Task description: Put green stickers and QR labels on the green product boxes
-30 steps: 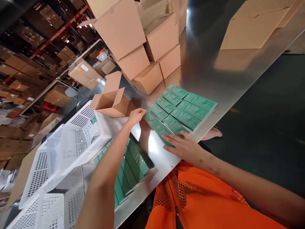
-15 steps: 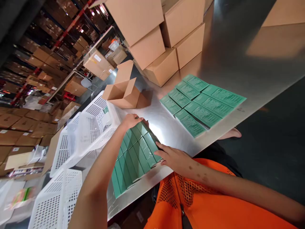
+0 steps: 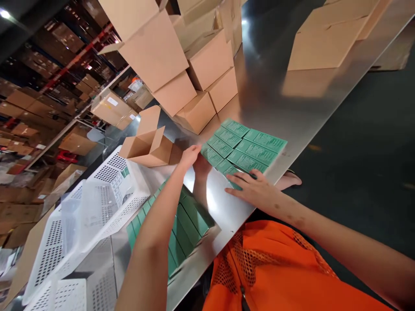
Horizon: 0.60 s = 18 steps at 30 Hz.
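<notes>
Flat green cartons with printed tops (image 3: 251, 151) lie in two rows on the metal table. My left hand (image 3: 190, 157) is at their far left corner, its fingers bunched and mostly turned away, so the grip is unclear. At the near left end, my right hand (image 3: 251, 186) lies over the cartons with its fingers spread and the fingertips on the nearest ones. A second block of green cartons, plain side up (image 3: 191, 216), stands under my left forearm and is partly hidden by it.
An open cardboard box (image 3: 151, 149) stands beyond my left hand. White perforated baskets (image 3: 97, 207) line the left side. Stacked brown cartons (image 3: 197, 110) rise at the back, and another carton (image 3: 319, 47) sits at the far right. A metal table edge (image 3: 319, 129) runs along the right.
Both hands have left the plain green block and moved right to the printed cartons. The view has shifted, so the boxes appear further left.
</notes>
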Each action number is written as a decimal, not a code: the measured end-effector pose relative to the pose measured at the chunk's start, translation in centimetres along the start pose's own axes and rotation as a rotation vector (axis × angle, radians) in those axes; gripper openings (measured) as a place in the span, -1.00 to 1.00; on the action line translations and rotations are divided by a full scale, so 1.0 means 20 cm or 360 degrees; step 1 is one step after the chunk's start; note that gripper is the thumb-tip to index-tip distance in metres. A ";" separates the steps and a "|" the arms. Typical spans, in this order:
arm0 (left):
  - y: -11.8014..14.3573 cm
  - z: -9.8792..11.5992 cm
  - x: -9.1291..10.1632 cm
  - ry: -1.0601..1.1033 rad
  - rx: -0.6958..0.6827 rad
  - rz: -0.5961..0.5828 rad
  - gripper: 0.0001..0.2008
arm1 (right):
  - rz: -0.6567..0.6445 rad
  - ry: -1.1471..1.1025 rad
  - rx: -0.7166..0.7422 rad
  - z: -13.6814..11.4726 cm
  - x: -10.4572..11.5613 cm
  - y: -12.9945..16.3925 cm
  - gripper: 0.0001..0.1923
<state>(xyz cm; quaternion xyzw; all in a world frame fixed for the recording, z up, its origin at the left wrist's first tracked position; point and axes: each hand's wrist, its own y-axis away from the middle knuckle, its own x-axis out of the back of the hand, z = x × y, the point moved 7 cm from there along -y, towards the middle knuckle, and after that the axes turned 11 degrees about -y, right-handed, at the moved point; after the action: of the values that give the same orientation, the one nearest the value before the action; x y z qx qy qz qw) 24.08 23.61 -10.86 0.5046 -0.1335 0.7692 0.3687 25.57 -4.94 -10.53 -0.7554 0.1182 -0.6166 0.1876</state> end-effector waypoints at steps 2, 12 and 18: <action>0.02 -0.01 0.05 -0.0118 -0.0009 -0.0006 -0.61 | 0.0051 -0.0119 0.0006 -0.04 -0.01 0.00 -0.68; 0.36 -0.37 0.33 -0.0674 0.0262 -0.0198 -0.76 | -0.0167 -0.1232 -0.0099 -0.37 -0.22 -0.12 -0.68; 0.34 -0.41 0.32 -0.0696 0.0269 -0.0321 -0.69 | -0.0201 -0.1094 -0.0161 -0.40 -0.23 -0.17 -0.56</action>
<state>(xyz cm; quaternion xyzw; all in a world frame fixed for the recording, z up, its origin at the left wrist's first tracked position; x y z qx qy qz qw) 12.31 26.33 -7.87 0.6989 -0.0943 0.6095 0.3622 16.57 -1.21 -11.77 -0.9329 0.0315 -0.3302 0.1403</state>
